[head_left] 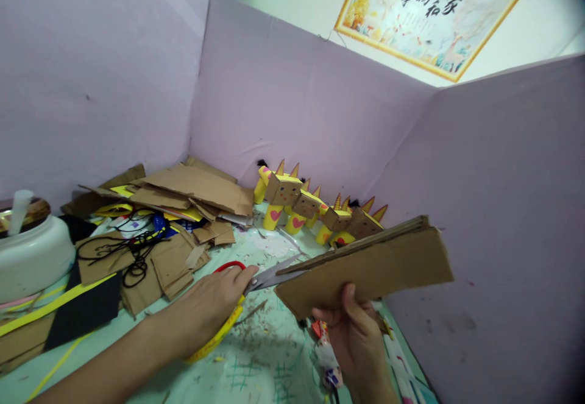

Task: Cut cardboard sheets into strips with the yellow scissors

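Brown layered cardboard (365, 271) raised above bench (247, 343), left end at parted blades of scissors (261, 280). Your right grip (359, 331) pinches its lower edge; left grip (217, 297) wraps scissors. Hold layers flush, fingertips clear of blade line; cut short strokes. Yellow-bodied figurines (284, 191) stand behind.

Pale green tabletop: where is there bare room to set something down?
The tabletop is barest in the near middle, between left hand and right hand, despite pen marks and scraps. A smaller patch lies between the cardboard pile and yellow figures. The left side is crowded: that pile, black cord, white pot.
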`<state>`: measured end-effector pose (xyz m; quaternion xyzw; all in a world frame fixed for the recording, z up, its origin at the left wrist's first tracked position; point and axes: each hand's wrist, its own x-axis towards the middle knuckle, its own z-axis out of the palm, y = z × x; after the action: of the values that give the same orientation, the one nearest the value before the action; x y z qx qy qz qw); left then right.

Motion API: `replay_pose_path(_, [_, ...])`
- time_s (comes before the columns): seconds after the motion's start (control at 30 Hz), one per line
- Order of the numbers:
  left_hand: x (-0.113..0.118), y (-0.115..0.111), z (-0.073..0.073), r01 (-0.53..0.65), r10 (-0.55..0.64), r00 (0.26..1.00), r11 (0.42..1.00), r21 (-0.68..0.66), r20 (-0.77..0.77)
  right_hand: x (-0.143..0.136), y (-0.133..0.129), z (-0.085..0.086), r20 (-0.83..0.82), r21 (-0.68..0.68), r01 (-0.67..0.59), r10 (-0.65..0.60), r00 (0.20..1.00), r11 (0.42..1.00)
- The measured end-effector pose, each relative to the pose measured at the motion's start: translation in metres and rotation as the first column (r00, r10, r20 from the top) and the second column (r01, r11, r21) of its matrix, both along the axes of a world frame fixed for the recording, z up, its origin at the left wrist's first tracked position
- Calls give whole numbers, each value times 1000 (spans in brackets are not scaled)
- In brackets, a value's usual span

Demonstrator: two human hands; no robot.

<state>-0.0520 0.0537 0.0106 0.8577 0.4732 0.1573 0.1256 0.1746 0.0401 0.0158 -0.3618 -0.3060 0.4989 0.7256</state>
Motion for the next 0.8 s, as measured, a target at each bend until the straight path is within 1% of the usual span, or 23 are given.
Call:
replay_pose_path(0.07, [0,0,0,-9,9,1000,1000,6,-6,1,0,0,8,-14,-12,12,1000,1000])
replay_pose_path(0.23, [2,2,-2,25,-21,998,998,57,-63,3,-1,1,10,-36,-38,38,999,999])
replay_pose_path(0.33, [1,2,-4,46,-36,994,995,93,-106,1,-2,5,-30,-54,-37,36,999,998])
replay_pose_path(0.5, [-5,5,-6,58,-36,990,985,163,-135,-2,-2,12,-109,-92,-23,13,994,996])
replay_pose_path(0.6, [-5,8,-9,80,-66,993,986,144,-97,-2,-2,10,-95,-70,-13,6,995,997])
replay_pose_path(0.67, [-3,8,-11,79,-74,996,991,110,-54,-3,-2,6,-70,-52,-29,25,997,998])
replay_pose_path(0.8, [6,4,-9,0,2,1000,998,62,-27,-10,-4,-1,-54,-16,-20,19,998,1000])
